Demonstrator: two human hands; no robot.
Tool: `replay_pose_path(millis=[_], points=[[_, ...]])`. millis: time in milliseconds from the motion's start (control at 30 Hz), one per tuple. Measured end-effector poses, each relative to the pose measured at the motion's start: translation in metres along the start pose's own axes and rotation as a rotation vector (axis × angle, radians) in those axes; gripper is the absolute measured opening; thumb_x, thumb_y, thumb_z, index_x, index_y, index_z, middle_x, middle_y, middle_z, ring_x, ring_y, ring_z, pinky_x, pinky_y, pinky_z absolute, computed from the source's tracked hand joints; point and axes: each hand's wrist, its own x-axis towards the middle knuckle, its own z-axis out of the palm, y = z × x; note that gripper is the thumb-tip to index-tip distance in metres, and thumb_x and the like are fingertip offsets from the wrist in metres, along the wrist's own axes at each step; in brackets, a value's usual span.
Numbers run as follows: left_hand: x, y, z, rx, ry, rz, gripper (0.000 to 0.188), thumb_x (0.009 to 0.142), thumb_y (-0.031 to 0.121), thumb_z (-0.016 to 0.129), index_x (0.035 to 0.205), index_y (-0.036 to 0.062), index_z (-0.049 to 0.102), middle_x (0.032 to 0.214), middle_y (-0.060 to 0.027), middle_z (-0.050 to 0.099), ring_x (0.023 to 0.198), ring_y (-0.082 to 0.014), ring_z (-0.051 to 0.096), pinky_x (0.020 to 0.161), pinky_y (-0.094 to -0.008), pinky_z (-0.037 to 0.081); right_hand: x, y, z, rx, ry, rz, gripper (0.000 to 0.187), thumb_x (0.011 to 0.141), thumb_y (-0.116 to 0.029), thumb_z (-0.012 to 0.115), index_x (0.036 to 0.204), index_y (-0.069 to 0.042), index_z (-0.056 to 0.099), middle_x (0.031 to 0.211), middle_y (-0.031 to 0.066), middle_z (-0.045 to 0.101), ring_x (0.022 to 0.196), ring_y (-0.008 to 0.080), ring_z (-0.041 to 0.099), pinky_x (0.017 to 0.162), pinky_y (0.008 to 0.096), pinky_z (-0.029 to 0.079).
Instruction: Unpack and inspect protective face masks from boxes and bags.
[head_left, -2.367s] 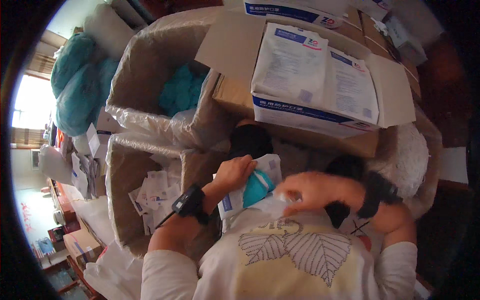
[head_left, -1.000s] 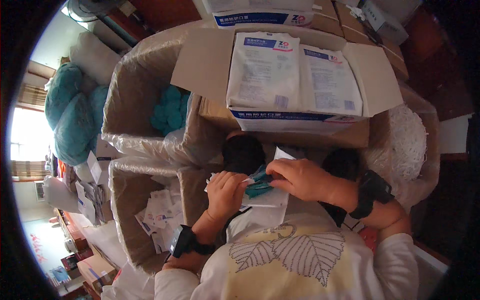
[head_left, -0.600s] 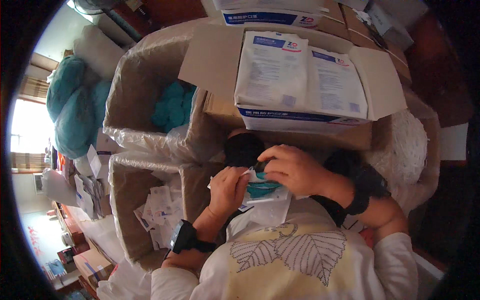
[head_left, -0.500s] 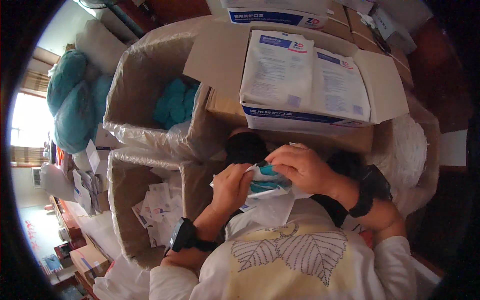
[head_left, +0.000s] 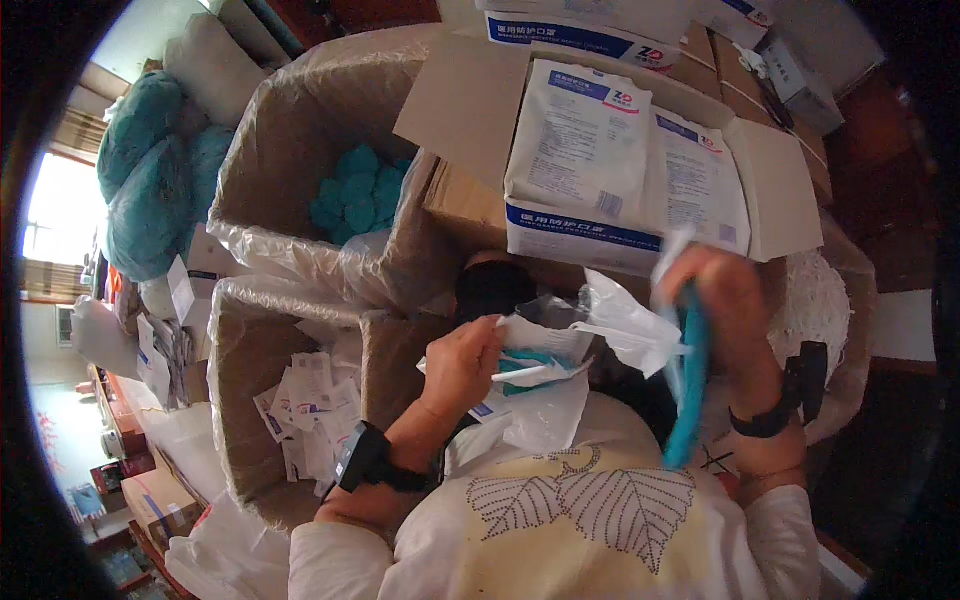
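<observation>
Right hand (head_left: 728,295) now farther toward 2 o'clock, gripping teal piece (head_left: 690,395);
left hand (head_left: 464,368) pinches white packet (head_left: 545,415) at its 4 o'clock.

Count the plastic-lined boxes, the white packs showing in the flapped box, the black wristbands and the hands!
Plastic-lined boxes: 3
White packs in the flapped box: 2
Black wristbands: 2
Left hand and right hand: 2
Total: 9
</observation>
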Motion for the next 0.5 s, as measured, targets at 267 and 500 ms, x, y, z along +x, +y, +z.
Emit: replay_pose_path(millis=[267,500], points=[[-0.001,0.015,-0.001,0.039,0.03,0.079,0.014,0.082,0.014,0.055,0.091,0.0055,0.059,0.075,-0.0126,0.061,0.064,-0.0289,0.06,0.055,-0.0349,0.048,0.004,0.031,0.068,-0.922,-0.667,0.054,0.015,0.081,-0.029,0.051,0.084,-0.015,0.057,0.066,0.0098,0.058,0.061,0.0319,0.057,0.054,0.0443,0.044],[-0.004,0.013,-0.003,0.034,0.032,0.048,0.014,0.082,0.014,0.055,0.092,0.0048,0.059,0.076,-0.0136,0.061,0.065,-0.0299,0.06,0.055,-0.0354,0.048,-0.001,0.043,0.084,-0.894,-0.492,0.183,0.019,0.08,-0.03,0.052,0.082,-0.011,0.054,0.068,0.013,0.059,0.066,0.0338,0.059,0.057,0.0457,0.045]])
